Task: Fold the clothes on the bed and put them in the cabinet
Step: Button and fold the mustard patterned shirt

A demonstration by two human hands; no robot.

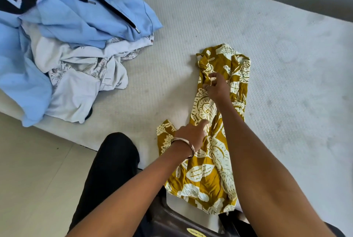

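A mustard-yellow garment with a cream leaf print lies lengthwise on the pale mattress, its near end hanging over the bed's edge. My right hand pinches a fold of the cloth near the garment's far end. My left hand, with a bangle on the wrist, grips the fabric at its middle, fingers buried in the folds. A heap of unfolded clothes sits at the upper left: a light blue hoodie with black drawstrings on top of a white printed garment.
A beige tiled floor lies left of the bed. My leg in black trousers stands against the bed's near edge. A dark object with a yellow label is at the bottom. No cabinet is in view.
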